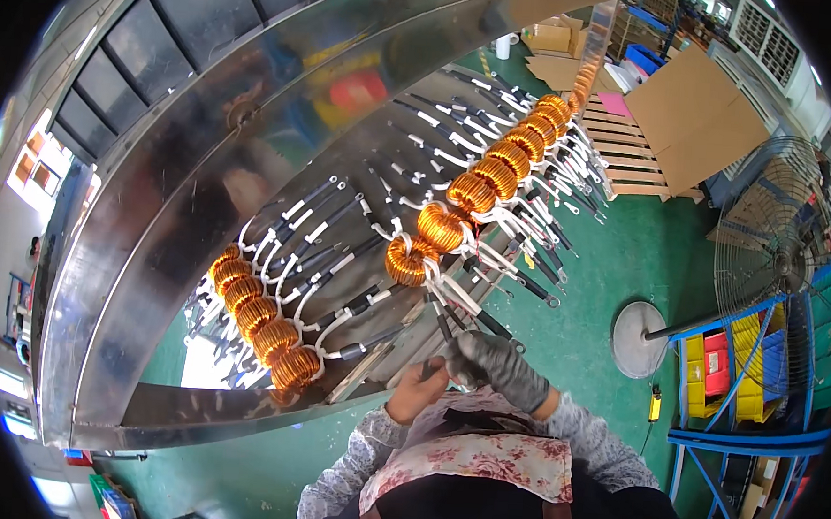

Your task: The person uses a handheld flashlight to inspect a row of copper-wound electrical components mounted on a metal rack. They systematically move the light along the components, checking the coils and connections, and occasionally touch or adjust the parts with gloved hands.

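Observation:
My left hand (418,389), bare, is closed with thumb and fingers pinched together; what it grips, if anything, is hidden. Beside it, touching or nearly so, my right hand (506,369) in a grey glove has its fingers closed round the end of a black-sleeved cable lead (441,319). That lead hangs from the nearest copper coil (406,261), a ring wound with shiny orange wire. A row of such coils (497,176) runs away to the far right. White and black sleeved leads with ring terminals (552,301) stick out on both sides.
A second row of copper coils (255,315) lies to the left, beside a large polished metal frame (101,337). On the right stand a wire-cage fan (780,260) and a blue rack with coloured bins (715,364). Cardboard (691,119) leans by a wooden pallet (623,148).

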`<act>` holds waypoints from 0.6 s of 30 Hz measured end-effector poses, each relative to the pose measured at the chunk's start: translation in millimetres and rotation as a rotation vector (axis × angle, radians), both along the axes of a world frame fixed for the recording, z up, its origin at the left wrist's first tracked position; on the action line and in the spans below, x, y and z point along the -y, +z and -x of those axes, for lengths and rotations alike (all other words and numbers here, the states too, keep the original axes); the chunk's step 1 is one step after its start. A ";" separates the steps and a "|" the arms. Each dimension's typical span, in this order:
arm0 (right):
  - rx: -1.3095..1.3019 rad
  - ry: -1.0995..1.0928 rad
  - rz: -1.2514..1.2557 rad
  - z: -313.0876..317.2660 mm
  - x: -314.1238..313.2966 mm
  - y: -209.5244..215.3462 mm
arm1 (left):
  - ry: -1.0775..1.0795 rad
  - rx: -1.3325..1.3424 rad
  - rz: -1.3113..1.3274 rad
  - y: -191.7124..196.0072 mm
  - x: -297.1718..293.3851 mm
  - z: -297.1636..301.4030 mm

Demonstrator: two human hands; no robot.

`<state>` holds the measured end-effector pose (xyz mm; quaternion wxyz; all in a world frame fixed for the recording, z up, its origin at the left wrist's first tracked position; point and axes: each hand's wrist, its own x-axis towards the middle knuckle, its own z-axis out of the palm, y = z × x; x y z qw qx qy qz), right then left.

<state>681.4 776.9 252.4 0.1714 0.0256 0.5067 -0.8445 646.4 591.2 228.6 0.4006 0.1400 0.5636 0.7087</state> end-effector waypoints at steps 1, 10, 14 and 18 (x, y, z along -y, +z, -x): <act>-0.178 -0.044 -0.291 -10.0 1.0 8.8 | -0.034 -0.041 0.025 7.3 -3.0 -3.7; -0.420 -0.420 -0.705 -38.7 1.6 40.2 | -0.228 -0.370 0.062 19.0 -22.9 -18.5; -0.193 -0.545 -0.318 -35.2 -21.0 41.4 | -0.229 0.111 -0.053 32.3 -26.0 -15.6; -0.102 -0.489 -0.220 -42.9 -29.6 43.4 | -0.084 0.308 -0.232 34.7 -37.8 -23.7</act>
